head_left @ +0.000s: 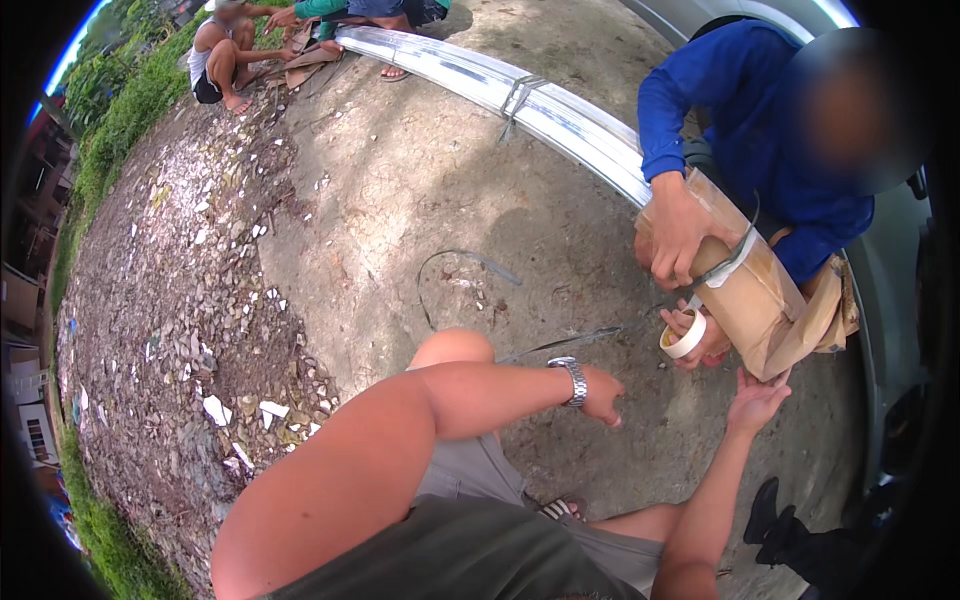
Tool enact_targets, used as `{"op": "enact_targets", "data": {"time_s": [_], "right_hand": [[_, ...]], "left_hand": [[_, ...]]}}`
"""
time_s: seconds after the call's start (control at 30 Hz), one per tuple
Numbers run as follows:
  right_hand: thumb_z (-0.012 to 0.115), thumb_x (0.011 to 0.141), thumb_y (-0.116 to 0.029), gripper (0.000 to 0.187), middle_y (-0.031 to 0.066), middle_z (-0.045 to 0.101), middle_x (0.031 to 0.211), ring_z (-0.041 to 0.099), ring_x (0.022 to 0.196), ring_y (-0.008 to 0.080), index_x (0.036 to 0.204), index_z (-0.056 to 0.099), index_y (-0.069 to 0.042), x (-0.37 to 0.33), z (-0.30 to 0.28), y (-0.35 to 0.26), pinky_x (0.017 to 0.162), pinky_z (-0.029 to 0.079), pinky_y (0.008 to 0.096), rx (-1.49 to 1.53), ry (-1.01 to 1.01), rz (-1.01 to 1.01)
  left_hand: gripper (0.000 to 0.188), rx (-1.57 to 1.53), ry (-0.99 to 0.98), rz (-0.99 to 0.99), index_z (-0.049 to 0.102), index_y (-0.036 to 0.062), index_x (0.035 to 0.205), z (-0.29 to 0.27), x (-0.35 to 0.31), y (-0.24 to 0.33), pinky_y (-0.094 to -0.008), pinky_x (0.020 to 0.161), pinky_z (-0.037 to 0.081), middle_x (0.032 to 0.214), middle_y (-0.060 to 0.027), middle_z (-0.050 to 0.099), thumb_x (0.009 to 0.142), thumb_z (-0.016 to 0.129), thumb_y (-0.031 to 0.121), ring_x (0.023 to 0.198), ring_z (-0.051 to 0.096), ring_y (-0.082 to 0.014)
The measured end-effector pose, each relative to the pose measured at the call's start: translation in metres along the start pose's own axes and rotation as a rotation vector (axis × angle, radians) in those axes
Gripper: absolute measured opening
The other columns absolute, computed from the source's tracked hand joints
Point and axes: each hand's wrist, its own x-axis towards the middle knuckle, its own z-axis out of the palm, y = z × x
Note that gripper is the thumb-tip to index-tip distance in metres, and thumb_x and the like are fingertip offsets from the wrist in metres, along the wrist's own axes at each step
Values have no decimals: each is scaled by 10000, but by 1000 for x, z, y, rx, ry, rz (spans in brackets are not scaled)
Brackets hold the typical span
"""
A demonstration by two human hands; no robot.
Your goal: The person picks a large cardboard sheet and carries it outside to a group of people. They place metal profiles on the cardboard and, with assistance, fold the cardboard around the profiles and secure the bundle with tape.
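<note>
My left hand (603,393), with a silver watch at the wrist, hangs in front of my bent knee. Its fingers point loosely downward and nothing shows in them. Palm up, my right hand (757,405) has its spread fingers against the lower edge of a brown cardboard wrap (745,300). The cardboard surrounds the near end of a long bundle of shiny metal lengths (570,125). A co-worker's hand (683,235) presses on the cardboard from above. Below it, another hand that is not mine has a roll of cream tape (683,335).
A loose dark strap (590,335) trails over the concrete ground (400,230). At left lies rubble (220,330) with white shards. A vehicle (890,300) stands behind the co-worker in blue (740,80). Other people (228,50) are near the bundle's far end.
</note>
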Motion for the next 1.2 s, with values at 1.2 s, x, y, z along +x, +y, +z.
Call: {"op": "enact_targets", "data": {"time_s": [1.2], "right_hand": [[488, 979, -697, 930, 69, 269, 1669, 291, 1534, 299, 1643, 151, -141, 8, 23, -6, 1241, 283, 483, 161, -82, -68]], "left_hand": [[727, 6, 31, 55, 561, 60, 1426, -17, 2, 9, -479, 1038, 482, 1322, -259, 651, 898, 665, 548, 1225, 618, -422]]}}
